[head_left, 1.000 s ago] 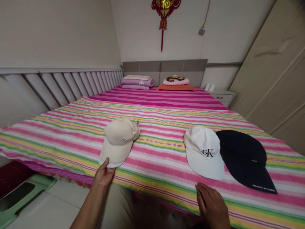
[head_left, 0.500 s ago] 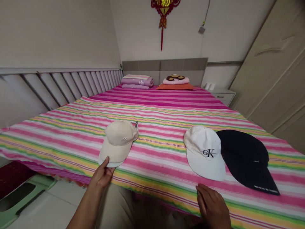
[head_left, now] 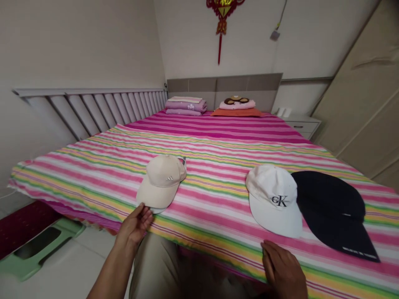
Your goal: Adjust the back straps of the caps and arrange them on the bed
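Note:
A beige baseball cap (head_left: 163,172) with a small logo lies on the striped sheet, its brim toward me. My left hand (head_left: 135,224) is at the front edge of that brim, the thumb tip by its left corner and the loosely curled fingers just below. My right hand (head_left: 285,270) rests on the bed's near edge with its fingers stretched out, holding nothing. Just beyond it lies a white cap (head_left: 269,187) with dark letters. A black cap (head_left: 332,207), with pale lettering on its brim, sits to the right, partly covered by the white one.
The striped sheet (head_left: 212,199) covers the near part of the bed. Folded purple bedding (head_left: 186,107) and a pink-and-orange stack (head_left: 237,107) stand by the headboard (head_left: 240,85). A green stool (head_left: 43,247) is at lower left; a white nightstand (head_left: 301,124) stands at the right.
My left thumb has slid back from the top of the beige cap's brim to its edge, and the grip has loosened. The view has shifted slightly left. My right hand stays at the bed edge.

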`<state>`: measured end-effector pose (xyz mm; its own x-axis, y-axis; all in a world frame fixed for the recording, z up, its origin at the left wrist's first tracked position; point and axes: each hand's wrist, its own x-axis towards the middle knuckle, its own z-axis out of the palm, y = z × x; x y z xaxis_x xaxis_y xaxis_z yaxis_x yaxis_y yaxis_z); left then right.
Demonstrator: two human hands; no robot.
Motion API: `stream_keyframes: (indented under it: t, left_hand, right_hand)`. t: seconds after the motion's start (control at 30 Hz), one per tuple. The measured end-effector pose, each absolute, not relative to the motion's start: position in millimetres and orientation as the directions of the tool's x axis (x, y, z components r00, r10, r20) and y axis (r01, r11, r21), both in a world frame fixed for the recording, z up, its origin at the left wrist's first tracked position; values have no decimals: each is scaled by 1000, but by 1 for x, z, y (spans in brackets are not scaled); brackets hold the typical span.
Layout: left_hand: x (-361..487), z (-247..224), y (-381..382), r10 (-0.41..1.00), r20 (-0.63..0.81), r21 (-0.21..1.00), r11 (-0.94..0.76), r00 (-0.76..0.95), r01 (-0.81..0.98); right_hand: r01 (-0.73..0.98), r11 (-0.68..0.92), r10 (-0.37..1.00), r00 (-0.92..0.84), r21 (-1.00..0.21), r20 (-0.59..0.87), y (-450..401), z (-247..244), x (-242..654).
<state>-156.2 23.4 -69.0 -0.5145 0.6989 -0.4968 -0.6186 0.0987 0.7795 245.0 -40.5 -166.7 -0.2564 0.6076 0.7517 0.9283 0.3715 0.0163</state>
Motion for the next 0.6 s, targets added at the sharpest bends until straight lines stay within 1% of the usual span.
stream_keyframes:
  t: [0.1, 0.17, 0.33, 0.43, 0.47, 0.5, 0.53, 0.57, 0.6]
  left_hand:
    - [-150, -58, 31, 728, -495, 765, 105, -474, -636]
    - [-143, -51, 37, 772, -443, 769, 65, -456, -636]
    - [-120, -34, 47, 881, -198, 774, -128, -429, -620]
    - [-102, -32, 43, 932, -60, 747, -195, -356, -635]
    - [-95, -34, 39, 948, -37, 738, -188, -317, -648]
    - [-87, -39, 34, 963, -35, 729, -159, -268, -665]
    - [-79, -46, 28, 977, -54, 719, -106, -207, -687]
    - [-70, -54, 21, 986, -86, 703, -41, -142, -710]
    - [-61, -63, 13, 990, -127, 684, 42, -63, -729]
  right_hand:
    - [931, 364, 608, -250, 15, 753, -40, -167, 244]
    - [933, 361, 611, -249, 16, 752, -40, -165, 244]
    - [931, 365, 610, -239, 1, 755, -41, -165, 243]
    - [926, 376, 606, -211, -42, 767, -40, -165, 242]
    - [924, 372, 617, -176, -88, 767, -40, -164, 242]
    - [915, 369, 640, -124, -162, 758, -39, -161, 240]
    - [891, 363, 683, -55, -273, 728, -38, -156, 238]
    - [837, 351, 744, 23, -420, 668, -36, -149, 236]
    - [741, 336, 813, 84, -582, 577, -34, -140, 232]
